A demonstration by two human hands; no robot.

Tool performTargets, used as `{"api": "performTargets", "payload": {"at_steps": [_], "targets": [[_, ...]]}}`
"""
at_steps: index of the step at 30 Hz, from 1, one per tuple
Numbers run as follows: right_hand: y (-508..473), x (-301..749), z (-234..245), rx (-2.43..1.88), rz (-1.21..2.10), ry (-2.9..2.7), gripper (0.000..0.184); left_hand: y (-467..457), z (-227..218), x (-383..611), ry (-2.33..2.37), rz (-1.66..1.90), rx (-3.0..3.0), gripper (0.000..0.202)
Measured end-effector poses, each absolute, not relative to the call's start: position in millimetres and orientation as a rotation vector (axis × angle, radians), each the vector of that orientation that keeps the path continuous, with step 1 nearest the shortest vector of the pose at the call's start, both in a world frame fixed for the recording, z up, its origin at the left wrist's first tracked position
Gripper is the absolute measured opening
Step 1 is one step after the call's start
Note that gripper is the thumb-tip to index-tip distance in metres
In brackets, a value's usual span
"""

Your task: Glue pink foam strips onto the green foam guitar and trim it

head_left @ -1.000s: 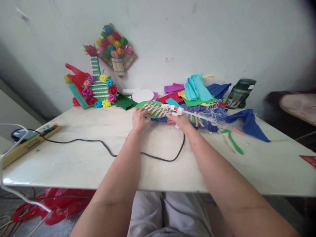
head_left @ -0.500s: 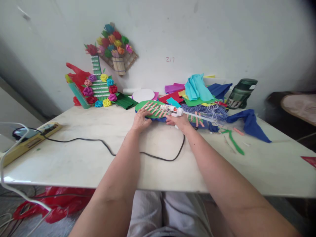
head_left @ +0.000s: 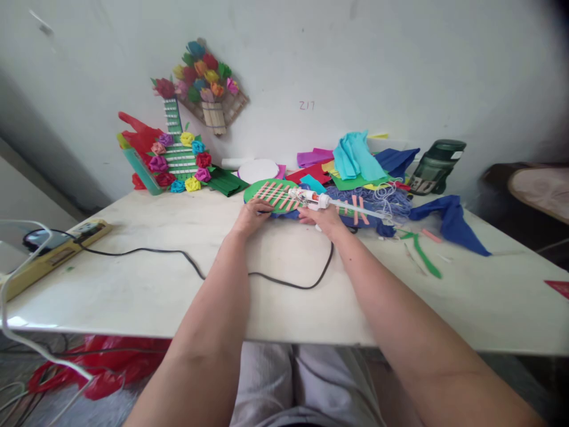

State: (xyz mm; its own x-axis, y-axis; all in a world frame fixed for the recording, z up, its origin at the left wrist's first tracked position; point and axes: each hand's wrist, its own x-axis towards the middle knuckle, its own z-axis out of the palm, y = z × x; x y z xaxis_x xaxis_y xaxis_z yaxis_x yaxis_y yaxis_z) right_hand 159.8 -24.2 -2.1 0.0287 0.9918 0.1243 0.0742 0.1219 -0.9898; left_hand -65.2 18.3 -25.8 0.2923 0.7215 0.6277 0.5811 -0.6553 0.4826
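Observation:
A green guitar-shaped craft (head_left: 258,188) with a blue edge lies on the table, crossed by pink strips and white strings. My left hand (head_left: 253,216) grips its near left edge, fingers bent over the green face. Wrapped in my right hand (head_left: 323,218) is a white glue gun (head_left: 316,200), held over the craft's middle with its nozzle end pointing left. A long pale glue stick (head_left: 360,209) sticks out of the gun's back to the right. The right fingertips and the craft's middle are partly hidden.
Blue yarn (head_left: 377,200) and coloured paper (head_left: 355,157) are heaped behind. A dark green bottle (head_left: 435,167) stands at right. A black cord (head_left: 284,283) runs towards the power strip (head_left: 57,252). A flower-trimmed guitar craft (head_left: 180,160) leans on the wall.
My left hand has slid slightly left along the craft's edge. The glue gun and my right hand stay nearly in place.

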Motion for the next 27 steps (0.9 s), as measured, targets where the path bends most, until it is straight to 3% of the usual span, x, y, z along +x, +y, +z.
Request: {"api": "performTargets", "payload": {"at_steps": [14, 27], "targets": [[-23.7, 160.9, -4.6, -1.156, 1.061, -1.318, 0.020, 20.7, -30.2, -65.6, 1.267, 1.314, 2.307, 0.016], [-38.0, 174.1, 13.6, -1.250, 1.030, -1.645, 0.008, 21.4, -29.5, -58.6, 1.478, 1.303, 2.326, 0.017]]}}
